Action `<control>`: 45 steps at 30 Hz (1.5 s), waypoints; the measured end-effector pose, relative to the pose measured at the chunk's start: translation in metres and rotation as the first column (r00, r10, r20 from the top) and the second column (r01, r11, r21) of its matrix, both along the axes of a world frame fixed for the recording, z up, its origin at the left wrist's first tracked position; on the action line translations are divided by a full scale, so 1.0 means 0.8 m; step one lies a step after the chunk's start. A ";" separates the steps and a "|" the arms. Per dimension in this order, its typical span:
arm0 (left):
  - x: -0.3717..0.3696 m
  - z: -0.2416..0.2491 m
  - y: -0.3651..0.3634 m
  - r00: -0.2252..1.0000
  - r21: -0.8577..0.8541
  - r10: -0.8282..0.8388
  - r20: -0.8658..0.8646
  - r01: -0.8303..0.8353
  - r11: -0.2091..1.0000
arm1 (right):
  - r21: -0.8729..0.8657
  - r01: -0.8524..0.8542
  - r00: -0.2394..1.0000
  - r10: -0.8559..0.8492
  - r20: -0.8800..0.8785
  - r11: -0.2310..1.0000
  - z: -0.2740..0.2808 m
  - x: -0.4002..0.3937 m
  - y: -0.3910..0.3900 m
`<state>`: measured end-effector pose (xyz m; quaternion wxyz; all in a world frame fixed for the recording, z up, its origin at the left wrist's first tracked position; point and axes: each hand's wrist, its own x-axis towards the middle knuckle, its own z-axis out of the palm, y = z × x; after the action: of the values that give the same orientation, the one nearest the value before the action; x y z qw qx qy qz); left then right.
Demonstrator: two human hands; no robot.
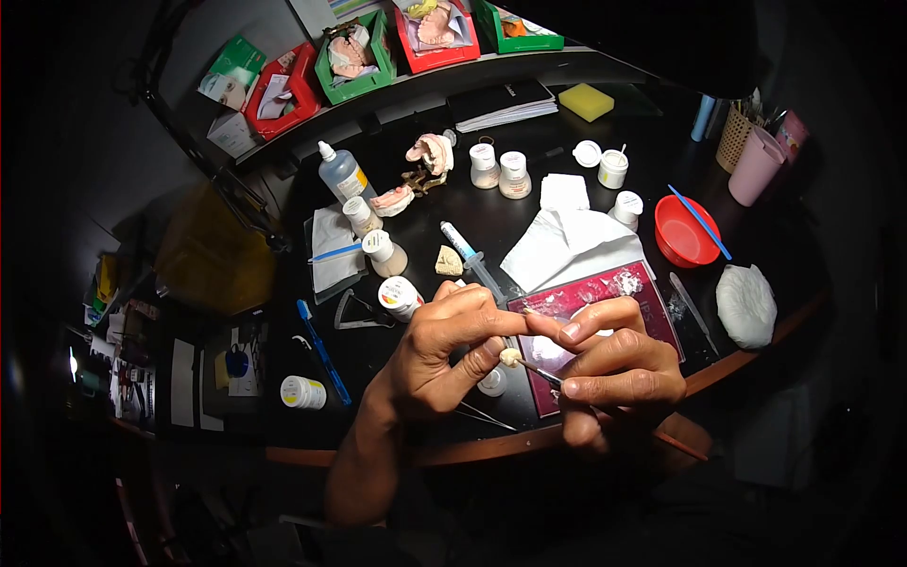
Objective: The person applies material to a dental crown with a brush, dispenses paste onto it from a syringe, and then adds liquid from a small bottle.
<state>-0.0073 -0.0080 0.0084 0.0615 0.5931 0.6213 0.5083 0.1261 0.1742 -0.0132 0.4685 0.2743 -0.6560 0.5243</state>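
Observation:
Between the fingertips of my left hand (444, 345) is a small cream-coloured dental crown (510, 357). My right hand (624, 373) is closed around a fine brush (540, 371), its thin tip at the crown. The index fingers of both hands meet just above the crown. Behind my right hand lies a magenta mixing slab (545, 401) with white powdery material on it, partly covered by my fingers. A syringe (463, 248) and a small cream plaster piece (449, 261) lie beyond my left hand.
Several white-capped jars (385, 253) and a dropper bottle (342, 172) stand at left and behind. White tissue (586, 241), a red bowl (687, 231) and a white round pad (745, 306) are at right. Bins with dental models (350, 57) line the back shelf. Tweezers (487, 417) lie near the front edge.

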 end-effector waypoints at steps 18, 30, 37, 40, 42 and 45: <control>-0.003 -0.005 -0.003 1.000 -0.019 0.011 -0.009 -0.011 1.000 | 0.024 0.000 1.000 0.000 -0.003 1.000 0.001 0.001 0.002; -0.001 -0.002 -0.003 1.000 -0.032 0.017 0.005 -0.016 0.999 | 0.033 0.014 1.000 -0.014 0.013 0.999 0.002 0.002 0.001; -0.003 -0.001 -0.005 1.000 -0.047 0.014 -0.006 -0.014 0.999 | 0.019 0.014 0.999 -0.014 0.031 1.000 0.002 0.004 -0.001; -0.003 -0.002 -0.005 1.000 -0.046 0.012 -0.007 -0.012 0.999 | 0.014 -0.001 1.000 0.001 0.023 1.000 0.003 0.003 -0.001; -0.004 -0.005 -0.003 1.000 -0.022 0.001 -0.014 -0.001 1.000 | 0.002 -0.002 1.000 0.002 0.012 1.000 0.001 0.001 -0.002; -0.003 -0.005 -0.002 1.000 -0.010 0.006 -0.002 -0.006 1.000 | 0.025 0.011 1.000 -0.011 0.022 1.000 0.005 0.002 0.000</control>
<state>-0.0097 -0.0098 0.0047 0.0625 0.5913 0.6257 0.5049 0.1280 0.1738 -0.0095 0.4605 0.2707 -0.6693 0.5165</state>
